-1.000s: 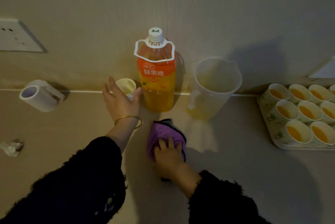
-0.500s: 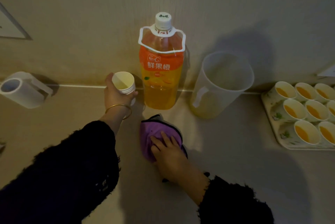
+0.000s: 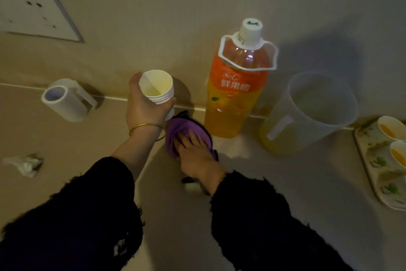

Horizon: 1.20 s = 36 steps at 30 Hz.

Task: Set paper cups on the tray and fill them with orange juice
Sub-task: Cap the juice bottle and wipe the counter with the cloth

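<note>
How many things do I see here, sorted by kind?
Juice bottle: 1
Clear jug: 1
Purple cloth: 1
Tray: 1
Filled paper cups in view: 2
Stack of paper cups, held: 1
White cylinder object: 1
Crumpled wrapper: 1
Wall socket: 1
Total: 10

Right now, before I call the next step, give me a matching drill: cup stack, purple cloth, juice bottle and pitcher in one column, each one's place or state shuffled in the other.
Things:
1. cup stack
2. purple cloth
3. juice bottle
4. pitcher

Places or states:
A. standing capped against the wall
B. gripped in the left hand
C. pressed under the right hand
D. standing between the bottle and the tray

Pairs: 1-B, 2-C, 3-A, 4-D
</note>
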Each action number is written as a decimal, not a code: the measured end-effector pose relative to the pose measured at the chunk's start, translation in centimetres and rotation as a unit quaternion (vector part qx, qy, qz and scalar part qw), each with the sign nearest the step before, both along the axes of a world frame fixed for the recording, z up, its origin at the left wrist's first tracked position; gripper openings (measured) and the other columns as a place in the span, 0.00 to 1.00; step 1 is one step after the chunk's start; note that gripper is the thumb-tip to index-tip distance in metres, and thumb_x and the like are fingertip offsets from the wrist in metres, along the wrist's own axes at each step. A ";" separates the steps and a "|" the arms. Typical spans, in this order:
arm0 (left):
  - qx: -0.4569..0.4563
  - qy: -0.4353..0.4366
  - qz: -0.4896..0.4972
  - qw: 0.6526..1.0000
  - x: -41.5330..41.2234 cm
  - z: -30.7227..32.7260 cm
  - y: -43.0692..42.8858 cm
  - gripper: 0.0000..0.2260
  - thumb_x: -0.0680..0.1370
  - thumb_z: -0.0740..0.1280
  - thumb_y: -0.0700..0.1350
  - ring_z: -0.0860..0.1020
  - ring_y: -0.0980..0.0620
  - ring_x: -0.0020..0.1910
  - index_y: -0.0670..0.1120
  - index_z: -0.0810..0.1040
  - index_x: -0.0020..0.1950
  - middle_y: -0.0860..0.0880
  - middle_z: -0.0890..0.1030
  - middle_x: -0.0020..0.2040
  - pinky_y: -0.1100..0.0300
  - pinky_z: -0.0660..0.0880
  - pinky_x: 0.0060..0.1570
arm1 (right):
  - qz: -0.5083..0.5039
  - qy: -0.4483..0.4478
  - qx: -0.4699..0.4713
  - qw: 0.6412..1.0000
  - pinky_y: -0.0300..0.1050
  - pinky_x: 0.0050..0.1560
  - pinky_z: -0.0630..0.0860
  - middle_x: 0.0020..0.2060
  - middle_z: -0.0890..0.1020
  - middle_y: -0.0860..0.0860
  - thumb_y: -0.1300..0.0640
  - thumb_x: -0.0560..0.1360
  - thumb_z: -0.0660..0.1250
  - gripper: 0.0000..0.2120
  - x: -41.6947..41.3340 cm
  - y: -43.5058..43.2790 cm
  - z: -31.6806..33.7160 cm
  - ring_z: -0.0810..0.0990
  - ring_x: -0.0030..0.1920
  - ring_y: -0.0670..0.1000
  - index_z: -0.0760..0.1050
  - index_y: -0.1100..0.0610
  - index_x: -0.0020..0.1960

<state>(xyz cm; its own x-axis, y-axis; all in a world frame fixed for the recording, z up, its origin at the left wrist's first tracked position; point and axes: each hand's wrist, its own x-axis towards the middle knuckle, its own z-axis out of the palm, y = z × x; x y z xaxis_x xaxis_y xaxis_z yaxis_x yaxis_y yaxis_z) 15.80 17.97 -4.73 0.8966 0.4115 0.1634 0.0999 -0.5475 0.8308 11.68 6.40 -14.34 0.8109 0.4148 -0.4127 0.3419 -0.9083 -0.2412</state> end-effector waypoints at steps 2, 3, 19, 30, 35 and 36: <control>-0.013 -0.027 -0.025 0.999 0.0 0.1 0.8 0.40 0.65 0.78 0.45 0.71 0.46 0.62 0.45 0.61 0.71 0.45 0.72 0.65 0.60 0.68 0.56 | -0.001 0.007 -0.005 1.000 0.55 0.74 0.39 0.78 0.45 0.47 0.50 0.81 0.52 0.29 2.1 0.6 -0.2 0.38 0.76 0.57 0.44 0.50 0.78; -0.018 -0.036 -0.032 0.999 0.0 0.0 1.1 0.40 0.65 0.78 0.44 0.71 0.47 0.62 0.45 0.61 0.71 0.45 0.72 0.65 0.62 0.68 0.55 | -0.002 0.010 -0.009 1.000 0.55 0.74 0.39 0.78 0.44 0.47 0.49 0.81 0.52 0.29 3.1 0.8 -0.3 0.37 0.76 0.57 0.43 0.49 0.78; -0.055 0.000 -0.069 0.996 -1.1 -0.4 2.0 0.40 0.64 0.79 0.43 0.70 0.54 0.55 0.45 0.60 0.70 0.52 0.69 0.56 0.66 0.67 0.50 | 0.071 0.009 0.035 0.997 0.58 0.74 0.46 0.77 0.49 0.39 0.46 0.82 0.51 0.24 4.1 1.6 0.4 0.44 0.77 0.53 0.50 0.39 0.76; -0.067 0.069 -0.091 0.991 0.1 -4.2 -2.2 0.42 0.62 0.80 0.41 0.72 0.46 0.60 0.47 0.62 0.70 0.48 0.73 0.60 0.62 0.66 0.50 | 0.165 0.062 0.071 0.982 0.65 0.71 0.41 0.76 0.54 0.39 0.50 0.81 0.55 0.23 -7.1 -1.9 0.5 0.42 0.77 0.52 0.59 0.41 0.74; -0.034 0.086 -0.100 0.991 1.3 -4.9 -3.1 0.43 0.61 0.80 0.42 0.72 0.44 0.60 0.48 0.62 0.71 0.44 0.73 0.62 0.60 0.67 0.51 | 0.135 0.047 0.101 0.985 0.64 0.70 0.43 0.75 0.58 0.40 0.51 0.81 0.56 0.21 -8.8 -2.6 -0.2 0.44 0.77 0.53 0.62 0.44 0.74; -0.018 0.086 -0.102 0.991 1.4 -5.0 -3.2 0.43 0.61 0.80 0.43 0.72 0.44 0.61 0.48 0.62 0.71 0.44 0.74 0.62 0.59 0.67 0.52 | 0.131 0.047 0.102 0.985 0.64 0.70 0.42 0.75 0.58 0.40 0.51 0.81 0.56 0.21 -8.9 -2.6 -0.1 0.44 0.77 0.53 0.62 0.44 0.74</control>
<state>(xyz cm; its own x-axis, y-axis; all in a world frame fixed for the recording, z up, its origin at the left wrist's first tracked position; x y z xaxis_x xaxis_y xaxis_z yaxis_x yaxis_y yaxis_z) 17.22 14.81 -9.69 0.9751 0.2217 -0.0107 0.1321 -0.5406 0.8309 2.83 3.84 -14.48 0.6268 0.6872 -0.3674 0.5264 -0.7210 -0.4506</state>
